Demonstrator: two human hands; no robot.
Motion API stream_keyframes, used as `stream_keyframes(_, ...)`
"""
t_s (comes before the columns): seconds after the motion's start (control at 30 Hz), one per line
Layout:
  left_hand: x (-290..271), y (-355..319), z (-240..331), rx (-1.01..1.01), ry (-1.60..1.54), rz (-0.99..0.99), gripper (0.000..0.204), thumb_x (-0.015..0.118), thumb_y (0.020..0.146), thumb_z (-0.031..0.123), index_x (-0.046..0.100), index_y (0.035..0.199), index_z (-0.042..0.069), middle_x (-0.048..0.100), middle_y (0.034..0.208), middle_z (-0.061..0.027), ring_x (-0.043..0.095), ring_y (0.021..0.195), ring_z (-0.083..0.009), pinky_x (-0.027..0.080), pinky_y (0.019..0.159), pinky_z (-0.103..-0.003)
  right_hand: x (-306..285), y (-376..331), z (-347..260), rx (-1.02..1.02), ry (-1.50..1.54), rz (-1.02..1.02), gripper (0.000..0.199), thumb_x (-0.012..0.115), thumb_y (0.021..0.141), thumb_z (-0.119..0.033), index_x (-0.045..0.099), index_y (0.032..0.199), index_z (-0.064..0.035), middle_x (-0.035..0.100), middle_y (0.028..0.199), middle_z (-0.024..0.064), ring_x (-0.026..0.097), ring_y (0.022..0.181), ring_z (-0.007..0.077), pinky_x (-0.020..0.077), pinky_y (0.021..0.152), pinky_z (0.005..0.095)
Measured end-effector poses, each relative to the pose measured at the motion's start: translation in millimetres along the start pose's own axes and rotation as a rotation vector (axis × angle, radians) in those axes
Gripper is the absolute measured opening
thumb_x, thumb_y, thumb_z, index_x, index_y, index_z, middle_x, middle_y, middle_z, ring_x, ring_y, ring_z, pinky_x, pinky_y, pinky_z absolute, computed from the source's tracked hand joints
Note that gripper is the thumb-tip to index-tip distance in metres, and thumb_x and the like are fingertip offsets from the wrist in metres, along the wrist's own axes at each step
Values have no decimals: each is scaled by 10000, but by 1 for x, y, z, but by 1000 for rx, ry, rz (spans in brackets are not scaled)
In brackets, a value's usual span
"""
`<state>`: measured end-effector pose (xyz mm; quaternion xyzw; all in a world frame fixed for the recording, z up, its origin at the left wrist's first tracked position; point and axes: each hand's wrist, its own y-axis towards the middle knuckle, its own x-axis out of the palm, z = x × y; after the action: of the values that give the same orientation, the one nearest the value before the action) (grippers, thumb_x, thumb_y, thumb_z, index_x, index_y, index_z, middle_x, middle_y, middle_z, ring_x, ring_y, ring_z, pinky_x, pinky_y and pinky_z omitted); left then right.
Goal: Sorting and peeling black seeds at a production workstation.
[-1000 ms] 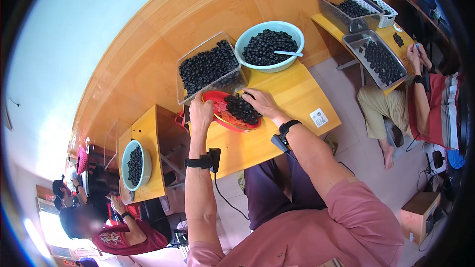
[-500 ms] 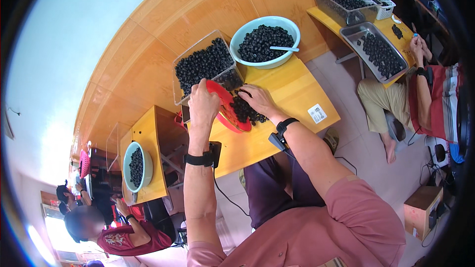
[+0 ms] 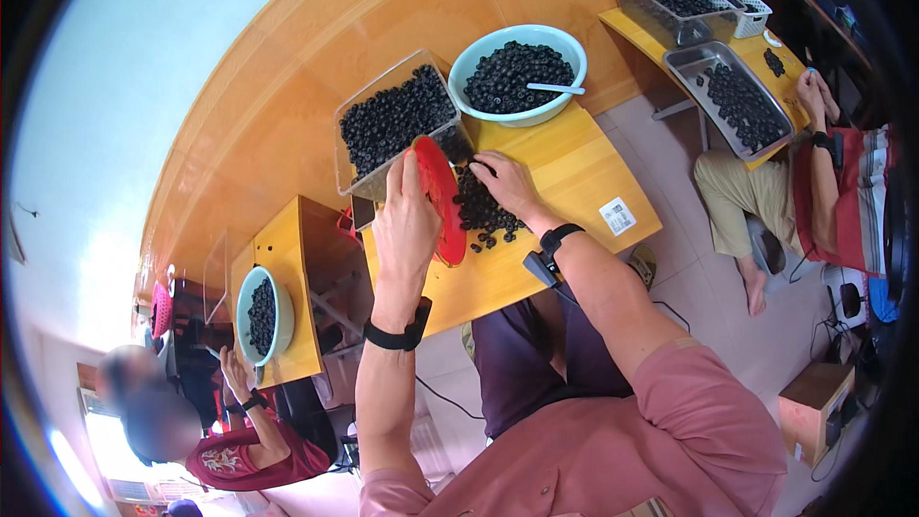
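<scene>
My left hand (image 3: 407, 220) is closed on the rim of a red shallow plate (image 3: 442, 193), which stands tilted nearly on edge over the yellow table. A loose heap of small, round black pieces (image 3: 483, 209), like dried fruit, lies just right of the plate. At the heap's far side rests my right hand (image 3: 507, 182), fingers extended and slightly bent, with no held thing visible. Beyond the plate stands a clear plastic bin (image 3: 349, 148) of the same black pieces. To its right is a light blue basin (image 3: 464, 67), also full, with a pale-handled utensil (image 3: 555, 89) in it.
A white label (image 3: 616, 216) is on the table's right part. At the far right a co-worker sits by a metal tray (image 3: 684, 62) and bins of black pieces. On the left, another light blue basin (image 3: 283, 325) stands on a second table, near another person.
The red plate has tipped further upright, and my left hand has shifted down and right with it. More black pieces lie uncovered on the table. My right hand has moved slightly.
</scene>
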<state>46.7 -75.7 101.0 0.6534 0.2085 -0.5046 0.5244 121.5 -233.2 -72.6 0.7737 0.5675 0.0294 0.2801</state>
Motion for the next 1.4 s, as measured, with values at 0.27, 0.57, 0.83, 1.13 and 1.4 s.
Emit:
stream_keyframes(0.27, 5, -49, -33, 42, 67, 154, 698, 586, 790, -64, 439, 1459, 69, 547, 1404, -157, 698, 967, -373, 624, 705, -413, 2, -2, -5, 72, 45, -1, 408, 620, 966, -348, 703, 1129, 17, 703, 1175, 181, 658, 1097, 352, 511, 950, 397)
stream_keyframes(0.57, 23, -125, -66, -412, -214, 531, 710, 520, 761, -120, 451, 1459, -7, 555, 1382, -222, 583, 1232, -366, 501, 1018, -374, 2, -2, 12, 108, 45, -24, 435, 629, 957, -375, 704, 1131, 16, 705, 1175, 182, 661, 1110, 341, 507, 961, 385)
stream_keyframes(0.83, 69, -213, -107, -973, -726, 646, 647, 507, 824, -98, 433, 1465, -53, 559, 1403, -208, 596, 1230, -268, 471, 1044, -344, 10, 2, 14, 165, 61, -92, 495, 602, 959, -438, 697, 1154, 7, 702, 1181, 184, 658, 1115, 333, 496, 971, 385)
stream_keyframes(1.13, 113, -183, -109, -888, -393, 323, 593, 557, 793, -17, 513, 1383, -49, 584, 1266, -254, 561, 1195, -423, 435, 1045, -463, 15, 0, 16, 134, 55, -80, 473, 612, 961, -425, 702, 1140, 4, 715, 1150, 178, 665, 1100, 310, 493, 964, 369)
stream_keyframes(1.4, 124, -175, -109, -946, -611, 340, 574, 574, 773, -56, 563, 1347, -31, 605, 1262, -251, 588, 1193, -386, 451, 1040, -429, 11, 5, 29, 182, 151, -66, 475, 603, 980, -422, 695, 1192, -6, 722, 1176, 154, 670, 1123, 252, 488, 980, 334)
